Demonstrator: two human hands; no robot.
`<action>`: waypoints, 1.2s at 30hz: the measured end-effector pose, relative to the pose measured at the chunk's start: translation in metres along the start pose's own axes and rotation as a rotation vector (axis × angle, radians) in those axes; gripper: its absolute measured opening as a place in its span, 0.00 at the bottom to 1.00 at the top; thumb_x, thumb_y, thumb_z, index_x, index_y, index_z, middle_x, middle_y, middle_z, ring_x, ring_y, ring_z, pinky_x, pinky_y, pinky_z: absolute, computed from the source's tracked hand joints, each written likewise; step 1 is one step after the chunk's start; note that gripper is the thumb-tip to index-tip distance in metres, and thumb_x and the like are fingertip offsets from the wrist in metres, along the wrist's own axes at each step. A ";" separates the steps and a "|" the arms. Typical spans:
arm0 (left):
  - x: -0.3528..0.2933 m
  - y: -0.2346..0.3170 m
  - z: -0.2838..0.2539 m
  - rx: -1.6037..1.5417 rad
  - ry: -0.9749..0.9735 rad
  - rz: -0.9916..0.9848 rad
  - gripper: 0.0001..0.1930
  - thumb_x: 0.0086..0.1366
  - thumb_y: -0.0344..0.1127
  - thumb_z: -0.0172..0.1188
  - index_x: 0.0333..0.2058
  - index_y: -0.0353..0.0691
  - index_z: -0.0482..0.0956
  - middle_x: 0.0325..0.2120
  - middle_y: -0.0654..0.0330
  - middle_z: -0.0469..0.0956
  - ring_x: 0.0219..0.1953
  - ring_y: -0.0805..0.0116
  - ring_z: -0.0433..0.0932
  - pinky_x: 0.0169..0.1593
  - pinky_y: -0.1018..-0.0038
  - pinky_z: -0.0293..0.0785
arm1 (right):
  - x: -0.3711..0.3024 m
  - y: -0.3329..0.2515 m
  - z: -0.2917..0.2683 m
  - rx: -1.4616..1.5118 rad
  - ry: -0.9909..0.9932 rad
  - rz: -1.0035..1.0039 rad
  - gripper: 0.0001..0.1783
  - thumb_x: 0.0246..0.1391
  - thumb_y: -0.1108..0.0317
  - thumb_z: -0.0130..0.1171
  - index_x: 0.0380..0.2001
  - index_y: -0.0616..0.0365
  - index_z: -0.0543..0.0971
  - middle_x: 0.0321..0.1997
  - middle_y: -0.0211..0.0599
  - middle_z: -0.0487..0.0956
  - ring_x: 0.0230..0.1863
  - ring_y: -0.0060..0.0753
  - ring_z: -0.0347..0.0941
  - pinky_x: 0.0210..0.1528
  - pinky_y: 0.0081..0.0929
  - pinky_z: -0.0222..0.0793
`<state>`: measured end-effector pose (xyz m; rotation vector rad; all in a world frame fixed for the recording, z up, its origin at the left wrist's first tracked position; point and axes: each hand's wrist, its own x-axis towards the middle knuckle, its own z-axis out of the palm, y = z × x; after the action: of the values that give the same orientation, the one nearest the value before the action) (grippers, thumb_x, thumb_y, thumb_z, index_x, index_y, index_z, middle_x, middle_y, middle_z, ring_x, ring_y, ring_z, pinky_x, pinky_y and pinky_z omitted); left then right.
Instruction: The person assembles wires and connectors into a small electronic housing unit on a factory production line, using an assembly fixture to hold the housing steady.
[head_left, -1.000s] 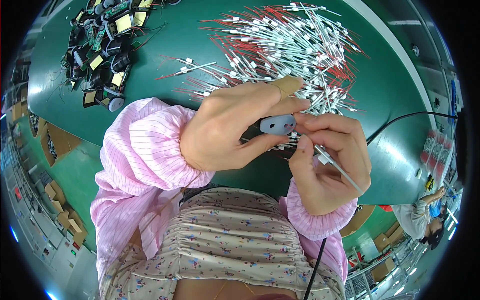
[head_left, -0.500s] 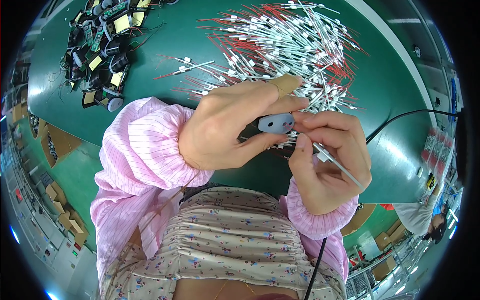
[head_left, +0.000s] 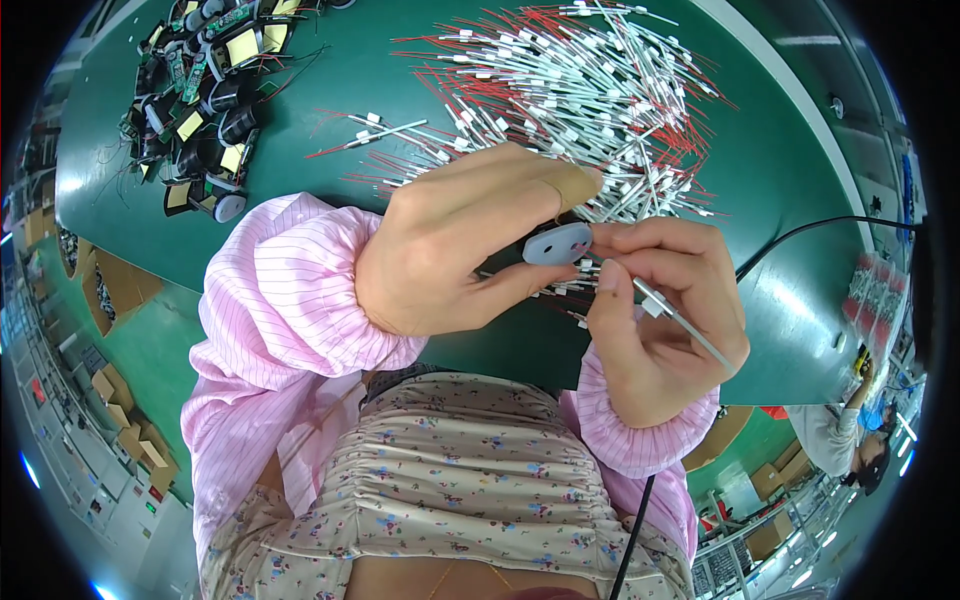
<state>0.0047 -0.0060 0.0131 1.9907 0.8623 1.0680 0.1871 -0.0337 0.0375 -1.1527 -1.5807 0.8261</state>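
My left hand, a tan bandage on one finger, is closed round a small dark part whose oval grey end cap faces right. Two or more small holes show in the cap, with a bit of red at its right side. Close by, my right hand pinches a thin wire lead that carries a white connector; its white length runs down across the palm. The fingertips of that hand hide the lead's other end, so I cannot tell whether it enters a hole.
Beyond my hands, a big pile of white leads with red wire ends covers the green table. Several black units with circuit boards lie at far left. A black cable crosses at right. Another person is at far right.
My right hand has drawn slightly right with the lead. The grey cap has shifted a little right and tilted in my left hand.
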 end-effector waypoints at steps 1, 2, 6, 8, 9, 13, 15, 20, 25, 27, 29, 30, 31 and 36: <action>0.001 0.001 -0.001 0.011 -0.002 0.009 0.28 0.44 0.25 0.71 0.47 0.25 0.75 0.45 0.45 0.78 0.45 0.49 0.79 0.50 0.61 0.74 | 0.000 -0.001 0.000 -0.004 -0.002 -0.002 0.10 0.36 0.85 0.64 0.26 0.68 0.77 0.34 0.44 0.78 0.31 0.29 0.78 0.31 0.21 0.74; 0.001 0.001 -0.001 0.011 -0.002 0.008 0.28 0.44 0.25 0.71 0.47 0.25 0.75 0.45 0.45 0.78 0.45 0.49 0.79 0.50 0.61 0.74 | 0.001 -0.002 0.000 -0.008 -0.004 -0.004 0.10 0.36 0.86 0.63 0.26 0.68 0.77 0.34 0.45 0.78 0.31 0.29 0.78 0.31 0.21 0.74; 0.000 0.001 0.000 0.013 0.012 -0.002 0.27 0.44 0.25 0.71 0.46 0.26 0.75 0.44 0.45 0.78 0.46 0.49 0.78 0.49 0.61 0.74 | 0.000 -0.002 0.000 -0.023 -0.008 0.010 0.10 0.36 0.85 0.64 0.26 0.68 0.77 0.35 0.44 0.78 0.31 0.29 0.77 0.31 0.21 0.73; 0.000 0.001 0.000 0.016 0.012 -0.007 0.27 0.44 0.25 0.71 0.45 0.26 0.76 0.44 0.45 0.78 0.46 0.49 0.78 0.49 0.61 0.74 | 0.000 -0.001 0.000 -0.006 -0.010 0.011 0.09 0.36 0.85 0.64 0.26 0.67 0.77 0.35 0.44 0.78 0.30 0.29 0.77 0.31 0.20 0.73; 0.001 0.001 0.000 0.021 0.013 -0.004 0.26 0.44 0.25 0.71 0.45 0.26 0.76 0.44 0.45 0.78 0.46 0.49 0.78 0.49 0.61 0.74 | 0.000 -0.001 0.000 -0.006 -0.009 0.012 0.09 0.36 0.85 0.64 0.26 0.67 0.77 0.35 0.44 0.78 0.30 0.29 0.77 0.31 0.20 0.73; 0.001 0.001 0.000 0.019 0.013 0.020 0.24 0.43 0.25 0.71 0.43 0.26 0.77 0.44 0.43 0.77 0.46 0.50 0.79 0.49 0.62 0.74 | 0.000 -0.001 0.000 0.009 -0.002 0.022 0.09 0.36 0.85 0.64 0.25 0.67 0.77 0.34 0.44 0.78 0.30 0.29 0.77 0.31 0.20 0.73; 0.002 0.000 -0.001 0.025 0.010 0.036 0.24 0.43 0.25 0.71 0.42 0.25 0.77 0.44 0.43 0.77 0.45 0.51 0.79 0.48 0.63 0.74 | 0.000 -0.002 0.001 0.021 0.009 0.030 0.09 0.36 0.85 0.64 0.25 0.67 0.77 0.34 0.44 0.78 0.30 0.29 0.77 0.31 0.21 0.74; 0.003 -0.001 0.000 0.010 0.012 0.064 0.22 0.44 0.25 0.70 0.40 0.24 0.77 0.44 0.43 0.77 0.42 0.51 0.79 0.45 0.65 0.75 | 0.000 0.000 0.000 -0.005 0.010 0.009 0.09 0.35 0.84 0.64 0.25 0.66 0.77 0.33 0.43 0.78 0.30 0.30 0.78 0.30 0.20 0.74; 0.003 -0.002 0.001 0.046 0.013 0.076 0.20 0.44 0.24 0.69 0.38 0.24 0.77 0.44 0.42 0.77 0.41 0.51 0.79 0.43 0.66 0.75 | -0.002 -0.006 -0.002 -0.038 -0.028 0.037 0.08 0.39 0.85 0.61 0.26 0.67 0.76 0.36 0.44 0.77 0.35 0.33 0.78 0.35 0.23 0.75; 0.003 -0.001 0.001 0.055 0.017 0.079 0.20 0.44 0.23 0.69 0.38 0.24 0.77 0.44 0.42 0.77 0.41 0.51 0.79 0.43 0.66 0.75 | -0.002 -0.006 -0.001 -0.050 -0.074 0.075 0.07 0.43 0.86 0.58 0.28 0.69 0.74 0.39 0.46 0.75 0.40 0.38 0.79 0.42 0.26 0.77; 0.004 -0.001 0.001 0.059 0.019 0.087 0.19 0.44 0.23 0.69 0.38 0.24 0.77 0.44 0.42 0.77 0.40 0.51 0.79 0.43 0.66 0.75 | -0.002 0.001 0.004 -0.053 0.034 -0.020 0.09 0.34 0.83 0.64 0.24 0.65 0.77 0.33 0.40 0.78 0.28 0.29 0.77 0.27 0.21 0.74; 0.005 -0.002 0.001 0.072 0.015 0.096 0.19 0.43 0.22 0.68 0.37 0.24 0.77 0.44 0.42 0.77 0.40 0.51 0.79 0.43 0.66 0.75 | -0.002 0.001 0.005 -0.054 0.037 -0.021 0.09 0.34 0.83 0.64 0.24 0.65 0.77 0.33 0.40 0.78 0.28 0.29 0.77 0.27 0.21 0.74; 0.004 -0.002 0.001 0.085 0.012 0.103 0.19 0.43 0.22 0.68 0.37 0.24 0.77 0.43 0.42 0.77 0.40 0.51 0.79 0.42 0.66 0.75 | -0.002 0.001 0.005 -0.055 0.042 -0.024 0.09 0.34 0.83 0.64 0.24 0.65 0.77 0.32 0.40 0.78 0.27 0.30 0.77 0.27 0.21 0.73; 0.004 -0.001 0.002 0.060 0.021 0.089 0.19 0.43 0.22 0.68 0.37 0.25 0.77 0.43 0.42 0.77 0.41 0.52 0.79 0.43 0.66 0.75 | -0.002 0.002 0.005 -0.044 0.048 -0.015 0.09 0.33 0.83 0.65 0.24 0.65 0.77 0.32 0.40 0.78 0.27 0.30 0.77 0.27 0.21 0.73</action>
<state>0.0075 -0.0029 0.0129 2.0877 0.8330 1.1270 0.1829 -0.0351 0.0339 -1.1819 -1.5729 0.7520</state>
